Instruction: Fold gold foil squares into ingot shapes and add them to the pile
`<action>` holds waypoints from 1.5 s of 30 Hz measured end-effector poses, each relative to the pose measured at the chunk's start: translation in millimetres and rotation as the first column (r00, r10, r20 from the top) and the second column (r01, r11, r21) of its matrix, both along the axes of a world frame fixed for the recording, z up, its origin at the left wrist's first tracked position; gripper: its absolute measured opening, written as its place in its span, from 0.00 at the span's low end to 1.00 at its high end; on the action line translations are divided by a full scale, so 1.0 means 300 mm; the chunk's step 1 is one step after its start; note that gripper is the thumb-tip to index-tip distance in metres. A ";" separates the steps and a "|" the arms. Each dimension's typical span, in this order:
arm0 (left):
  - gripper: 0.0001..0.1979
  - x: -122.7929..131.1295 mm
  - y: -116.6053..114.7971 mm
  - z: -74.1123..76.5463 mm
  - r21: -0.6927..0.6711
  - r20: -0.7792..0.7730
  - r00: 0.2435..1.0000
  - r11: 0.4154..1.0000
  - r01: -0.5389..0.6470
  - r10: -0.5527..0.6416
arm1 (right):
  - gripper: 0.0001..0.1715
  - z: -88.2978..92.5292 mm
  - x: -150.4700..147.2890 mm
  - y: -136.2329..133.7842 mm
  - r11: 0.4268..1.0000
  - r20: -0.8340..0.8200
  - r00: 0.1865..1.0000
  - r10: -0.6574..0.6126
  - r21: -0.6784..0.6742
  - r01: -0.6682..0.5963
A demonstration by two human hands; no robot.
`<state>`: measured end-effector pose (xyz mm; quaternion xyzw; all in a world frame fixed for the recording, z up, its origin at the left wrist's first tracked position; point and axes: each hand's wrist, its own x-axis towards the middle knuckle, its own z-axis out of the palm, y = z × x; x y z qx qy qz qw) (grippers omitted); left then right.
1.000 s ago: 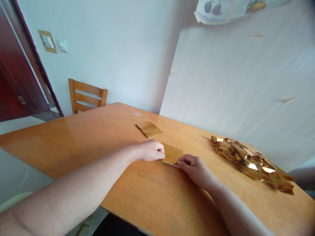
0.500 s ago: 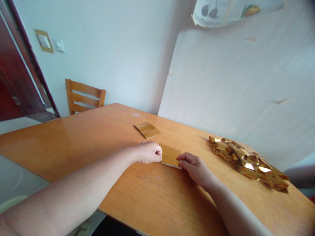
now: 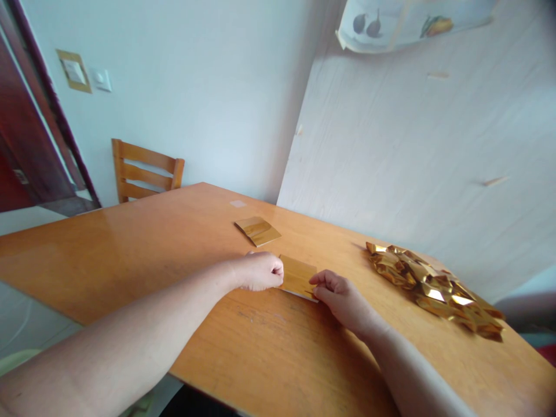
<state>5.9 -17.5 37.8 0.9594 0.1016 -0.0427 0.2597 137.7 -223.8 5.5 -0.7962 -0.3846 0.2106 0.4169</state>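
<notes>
A gold foil paper (image 3: 298, 277) lies on the wooden table between my hands, a pale strip showing along its near edge. My left hand (image 3: 262, 271) is closed at its left edge, the fingers curled so that their grip is partly hidden. At the right edge, my right hand (image 3: 337, 294) has its thumb and forefinger bent together by the near corner of the paper. Just beyond my left hand lies a flat stack of gold papers (image 3: 258, 231).
Several folded shiny gold foil pieces (image 3: 434, 289) are heaped at the right of the wooden table (image 3: 143, 249). A wooden chair (image 3: 147, 168) stands past the far left edge. A pale board (image 3: 391, 150) leans or stands behind the table.
The whole view has shifted slightly. My right fingertips have loosened a little at the paper's right edge; my left hand keeps its place by the paper.
</notes>
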 end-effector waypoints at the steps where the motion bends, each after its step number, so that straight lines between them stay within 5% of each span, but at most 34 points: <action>1: 0.08 0.000 0.000 -0.001 -0.002 -0.001 1.000 1.000 0.006 -0.006 | 0.08 0.002 -0.001 -0.001 1.000 0.001 1.000 0.007 -0.003 -0.007; 7: 0.08 0.003 -0.002 -0.005 -0.003 -0.007 1.000 1.000 0.009 -0.009 | 0.15 0.016 -0.016 -0.005 0.996 0.034 0.998 0.050 -0.072 -0.047; 45: 0.07 0.007 -0.008 -0.005 0.043 0.010 1.000 0.999 0.029 -0.029 | 0.11 -0.003 -0.005 0.006 0.994 0.106 0.994 0.028 -0.106 -0.016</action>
